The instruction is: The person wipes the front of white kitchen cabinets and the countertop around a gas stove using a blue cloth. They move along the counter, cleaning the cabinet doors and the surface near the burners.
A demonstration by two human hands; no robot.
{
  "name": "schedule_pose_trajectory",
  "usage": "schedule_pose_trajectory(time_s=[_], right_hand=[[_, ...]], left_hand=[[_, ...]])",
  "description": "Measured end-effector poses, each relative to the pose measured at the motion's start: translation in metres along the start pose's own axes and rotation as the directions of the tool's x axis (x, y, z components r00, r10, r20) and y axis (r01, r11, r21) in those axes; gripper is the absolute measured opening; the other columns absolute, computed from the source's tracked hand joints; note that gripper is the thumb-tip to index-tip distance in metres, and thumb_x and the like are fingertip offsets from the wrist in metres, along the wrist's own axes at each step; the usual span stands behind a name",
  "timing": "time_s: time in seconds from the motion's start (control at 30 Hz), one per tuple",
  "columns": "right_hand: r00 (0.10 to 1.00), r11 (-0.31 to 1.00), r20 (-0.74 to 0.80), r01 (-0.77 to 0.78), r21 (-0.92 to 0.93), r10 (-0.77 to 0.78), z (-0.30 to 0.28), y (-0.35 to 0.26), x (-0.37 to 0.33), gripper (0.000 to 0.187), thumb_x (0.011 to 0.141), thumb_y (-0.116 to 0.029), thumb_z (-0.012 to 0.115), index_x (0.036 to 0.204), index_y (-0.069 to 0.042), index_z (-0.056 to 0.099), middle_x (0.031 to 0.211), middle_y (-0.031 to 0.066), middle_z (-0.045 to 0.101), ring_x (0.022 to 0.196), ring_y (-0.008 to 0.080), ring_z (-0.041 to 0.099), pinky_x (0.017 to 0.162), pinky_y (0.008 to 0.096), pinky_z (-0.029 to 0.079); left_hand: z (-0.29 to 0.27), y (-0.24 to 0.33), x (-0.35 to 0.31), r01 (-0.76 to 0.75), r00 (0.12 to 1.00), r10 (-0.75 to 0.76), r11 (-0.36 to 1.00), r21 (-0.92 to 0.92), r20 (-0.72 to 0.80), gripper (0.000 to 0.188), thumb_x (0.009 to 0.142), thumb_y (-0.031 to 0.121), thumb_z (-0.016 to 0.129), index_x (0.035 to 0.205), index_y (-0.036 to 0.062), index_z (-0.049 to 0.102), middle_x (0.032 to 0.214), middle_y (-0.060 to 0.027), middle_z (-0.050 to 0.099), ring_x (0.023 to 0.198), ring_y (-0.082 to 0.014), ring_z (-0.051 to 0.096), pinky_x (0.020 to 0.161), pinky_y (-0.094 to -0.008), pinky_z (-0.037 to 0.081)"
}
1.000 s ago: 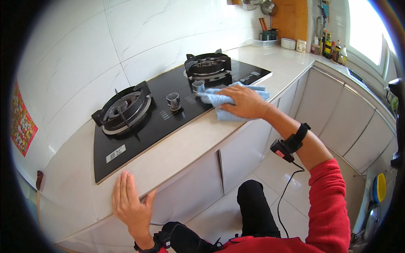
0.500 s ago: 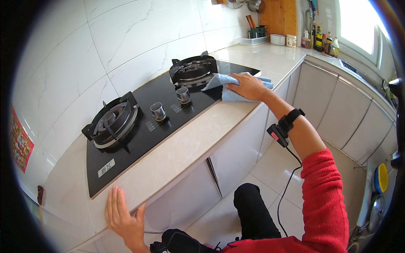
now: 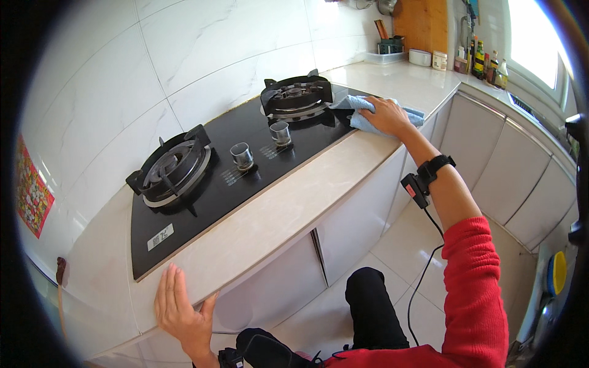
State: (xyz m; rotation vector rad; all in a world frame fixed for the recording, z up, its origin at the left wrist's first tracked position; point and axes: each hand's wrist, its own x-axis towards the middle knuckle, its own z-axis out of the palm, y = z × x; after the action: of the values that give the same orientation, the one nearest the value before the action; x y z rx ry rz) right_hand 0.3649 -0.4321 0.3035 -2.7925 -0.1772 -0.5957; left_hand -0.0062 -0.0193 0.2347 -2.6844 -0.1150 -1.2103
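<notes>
A light blue cloth [image 3: 363,122] lies bunched under my right hand [image 3: 388,116], at the right front corner of the black gas cooktop [image 3: 245,196]. My fingers curl over the cloth and press it down; part of it spreads toward the far burner [image 3: 297,97]. My left hand [image 3: 183,310] rests at the near left on the pale countertop [image 3: 276,205], fingers stretched flat on top and thumb at the front edge. Two clear-covered knobs, the left knob [image 3: 242,157] and the right knob [image 3: 280,134], stand between the far burner and the near burner [image 3: 175,170].
White cabinets [image 3: 515,165] run below the counter along the right. Bottles [image 3: 479,59] stand by the window, with a white pot [image 3: 419,57] and a utensil caddy [image 3: 391,46] in the far corner. A black cable [image 3: 423,276] hangs from my right wrist strap.
My right hand has slid the cloth a little to the right and away along the cooktop's front edge. My left hand stays on the counter edge. The view has shifted slightly.
</notes>
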Motion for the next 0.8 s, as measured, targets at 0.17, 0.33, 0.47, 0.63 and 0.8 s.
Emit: schedule_pose_trajectory(time_s=[0.17,0.33,0.47,0.63,0.8], right_hand=[[0.997,0.997,-0.023,0.075,0.007,-0.075,-0.003,-0.011,-0.017,0.056,0.092,-0.057,0.05,0.135,-0.021,0.056,0.129,0.0126,0.062,0.125,0.0343,0.053,0.102,0.0497,0.045],[0.99,0.99,-0.017,0.137,0.014,-0.137,-0.006,-0.023,-0.033,0.054,0.093,-0.055,0.049,0.136,-0.022,0.055,0.127,0.0118,0.062,0.124,0.0327,0.054,0.102,0.0485,0.045],[0.988,0.988,-0.02,0.153,0.016,-0.153,-0.009,-0.03,-0.041,0.053,0.093,-0.055,0.049,0.135,-0.023,0.056,0.127,0.0126,0.062,0.123,0.0328,0.055,0.103,0.0478,0.044],[0.987,0.986,-0.008,0.162,0.024,-0.162,-0.01,-0.036,-0.048,0.053,0.093,-0.054,0.05,0.135,-0.022,0.056,0.127,0.0129,0.062,0.123,0.0334,0.055,0.103,0.0488,0.044],[0.981,0.981,-0.01,0.192,0.015,-0.192,-0.012,-0.041,-0.055,0.053,0.094,-0.054,0.05,0.135,-0.022,0.055,0.129,0.0115,0.061,0.123,0.0335,0.054,0.102,0.0484,0.044]], left_hand=[[0.0,0.0,0.001,-0.022,0.999,0.022,1.0,-0.02,-0.038,0.07,0.073,0.047,0.077,0.122,-0.0003,0.06,0.127,-0.0157,0.063,0.117,-0.0348,0.059,0.096,-0.0446,0.046],[0.0,0.001,0.0,-0.02,0.999,0.019,1.0,-0.022,-0.047,0.068,0.075,0.045,0.076,0.123,0.0001,0.06,0.127,-0.0158,0.063,0.118,-0.0347,0.059,0.097,-0.0446,0.046],[0.0,0.002,0.0,-0.011,0.999,0.009,0.999,-0.041,-0.052,0.065,0.075,0.038,0.077,0.125,0.0009,0.059,0.129,-0.0147,0.062,0.121,-0.0334,0.057,0.099,-0.0433,0.043],[0.0,0.001,0.0,-0.021,0.998,0.018,0.999,-0.036,-0.064,0.069,0.077,0.049,0.074,0.122,-0.001,0.06,0.126,-0.0173,0.063,0.117,-0.0359,0.059,0.097,-0.0453,0.046],[0.001,0.001,-0.001,-0.009,0.997,0.004,0.997,-0.072,-0.074,0.066,0.074,0.038,0.078,0.125,0.0009,0.058,0.129,-0.0144,0.062,0.121,-0.033,0.056,0.1,-0.0442,0.043]])
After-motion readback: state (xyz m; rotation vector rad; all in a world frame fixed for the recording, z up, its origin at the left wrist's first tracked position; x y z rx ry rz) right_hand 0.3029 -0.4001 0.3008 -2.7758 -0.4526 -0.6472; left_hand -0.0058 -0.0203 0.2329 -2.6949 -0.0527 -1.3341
